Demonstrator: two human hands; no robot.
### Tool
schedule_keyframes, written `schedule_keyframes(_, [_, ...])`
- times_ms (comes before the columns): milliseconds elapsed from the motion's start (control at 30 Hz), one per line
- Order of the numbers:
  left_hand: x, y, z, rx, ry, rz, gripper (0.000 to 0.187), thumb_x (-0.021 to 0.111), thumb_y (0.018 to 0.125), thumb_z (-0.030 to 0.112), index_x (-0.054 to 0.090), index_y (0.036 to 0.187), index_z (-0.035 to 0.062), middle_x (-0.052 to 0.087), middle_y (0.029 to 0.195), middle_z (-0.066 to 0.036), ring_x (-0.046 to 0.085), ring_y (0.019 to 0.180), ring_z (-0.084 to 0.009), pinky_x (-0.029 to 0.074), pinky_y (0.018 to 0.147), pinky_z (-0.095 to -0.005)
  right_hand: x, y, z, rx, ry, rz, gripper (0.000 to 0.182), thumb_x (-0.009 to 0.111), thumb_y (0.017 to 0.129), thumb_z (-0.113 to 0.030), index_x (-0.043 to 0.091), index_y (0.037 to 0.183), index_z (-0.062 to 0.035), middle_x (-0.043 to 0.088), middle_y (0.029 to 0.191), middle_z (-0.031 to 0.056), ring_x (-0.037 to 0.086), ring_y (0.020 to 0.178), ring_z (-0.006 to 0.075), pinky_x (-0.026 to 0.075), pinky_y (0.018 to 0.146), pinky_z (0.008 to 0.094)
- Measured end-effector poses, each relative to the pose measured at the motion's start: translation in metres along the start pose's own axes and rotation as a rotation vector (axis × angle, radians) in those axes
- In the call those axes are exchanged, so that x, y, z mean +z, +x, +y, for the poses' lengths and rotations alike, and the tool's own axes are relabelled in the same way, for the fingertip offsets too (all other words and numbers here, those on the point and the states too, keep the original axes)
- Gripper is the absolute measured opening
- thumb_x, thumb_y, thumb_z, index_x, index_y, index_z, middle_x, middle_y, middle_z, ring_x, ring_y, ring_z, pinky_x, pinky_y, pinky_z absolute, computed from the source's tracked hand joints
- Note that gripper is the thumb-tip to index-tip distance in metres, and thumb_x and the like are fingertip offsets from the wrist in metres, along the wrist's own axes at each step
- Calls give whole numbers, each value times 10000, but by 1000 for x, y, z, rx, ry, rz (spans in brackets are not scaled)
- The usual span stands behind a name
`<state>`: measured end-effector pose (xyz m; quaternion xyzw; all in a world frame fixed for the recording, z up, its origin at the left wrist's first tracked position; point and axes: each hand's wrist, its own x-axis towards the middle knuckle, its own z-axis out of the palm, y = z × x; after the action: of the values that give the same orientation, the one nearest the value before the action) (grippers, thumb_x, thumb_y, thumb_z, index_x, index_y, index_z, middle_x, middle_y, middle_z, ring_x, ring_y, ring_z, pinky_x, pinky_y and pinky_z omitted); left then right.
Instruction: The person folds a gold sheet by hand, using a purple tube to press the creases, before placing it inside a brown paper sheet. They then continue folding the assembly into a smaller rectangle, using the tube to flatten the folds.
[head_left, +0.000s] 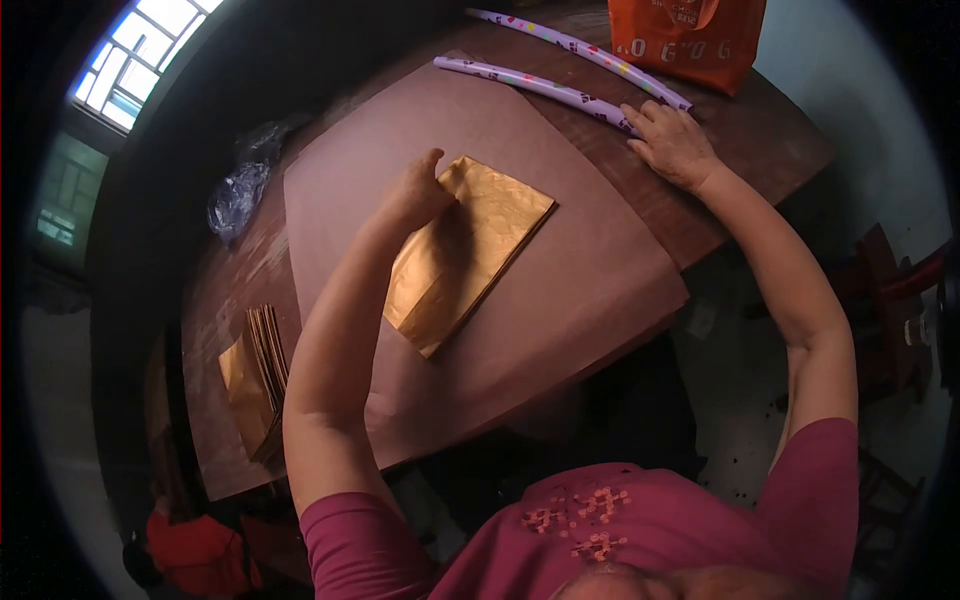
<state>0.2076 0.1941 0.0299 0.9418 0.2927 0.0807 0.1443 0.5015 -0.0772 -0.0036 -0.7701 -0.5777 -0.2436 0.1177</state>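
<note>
A gold paper bag [505, 205] lies flat and slanted on a large brown paper sheet [560, 300]; it looks like several layers stacked. At its upper left edge is my left hand [415, 192], one digit raised away from the others, some fingers hidden behind the hand. My right hand [675, 145] is closed around the right end of a long purple patterned roll [540, 87], fingers on one side and thumb on the other. A second purple roll [585, 50] lies just beyond, near my fingertips.
An orange bag [690, 45] stands at the table's far right. Crumpled clear plastic [238, 200] lies at the left. A bundle of folded gold-brown paper [250, 380] stands by the left edge of the table [220, 440]. A dark red chair [880, 310] is at the right.
</note>
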Motion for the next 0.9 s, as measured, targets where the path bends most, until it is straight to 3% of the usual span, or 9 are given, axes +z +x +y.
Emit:
schedule_keyframes(67, [-12,-3,18,-74,-28,10,686,743,778,193,497,1390,4,675,1104,-228,663,1012,-304,526,880,-388,-5,-1,-3,-32,-1,13,512,682,879,-272,547,1348,-118,587,1121,98,592,1030,290,487,905,422])
schedule_keyframes(133, [-24,-10,30,-245,-347,-78,565,698,793,132,566,1333,30,691,1053,-162,658,965,-235,518,838,-352,-8,1,-7,-95,-59,99,510,699,860,-255,557,1332,-121,585,1121,95,590,1013,277,486,898,428])
schedule_keyframes(267, [-52,-11,30,-264,-385,-279,421,652,803,84,639,1221,38,681,1015,-101,630,910,-170,498,801,-319,-21,15,-29,-119,47,164,465,689,866,-259,589,1291,-101,589,1128,110,599,1032,286,486,908,430])
schedule_keyframes(367, [-76,-34,41,-250,-475,-220,284,610,822,62,677,1096,34,660,977,-53,599,877,-137,479,775,-288,-48,29,-64,-63,563,151,378,654,889,-260,656,1190,-30,618,1149,170,614,1084,344,496,939,423])
schedule_keyframes(433, [-92,-50,48,-42,-607,-194,249,607,822,47,670,1061,18,654,971,-35,596,900,-123,481,795,-273,-73,39,-86,-124,702,144,400,671,908,-259,637,1230,-24,611,1134,138,609,1061,287,498,926,379])
schedule_keyframes(567, [-129,-95,85,126,-589,-99,242,587,823,-7,663,1053,-7,648,946,-18,595,878,-96,492,798,-236,-126,57,-130,-193,1049,82,469,703,931,-297,609,1298,-20,595,1138,86,580,1017,160,497,897,303])
schedule_keyframes(700, [-153,-123,99,224,-518,-28,238,581,828,-11,663,1051,-11,644,932,-10,593,856,-88,499,789,-234,-185,69,-166,-230,1102,-42,487,719,917,-281,599,1295,0,648,1038,73,598,904,128,518,832,280])
schedule_keyframes(733, [-157,-130,99,252,-502,-23,237,579,832,-12,664,1054,-11,647,937,-10,597,860,-86,501,799,-233,-193,72,-176,-255,1075,-15,380,692,917,-231,633,1196,20,667,948,64,603,831,119,518,792,270])
schedule_keyframes(900, [-171,-154,101,268,-444,43,238,579,838,-10,666,1060,-10,658,945,-10,608,868,-80,510,806,-231,-224,79,-203,-292,832,-10,213,643,898,-143,663,998,44,666,869,72,621,811,116,508,768,256])
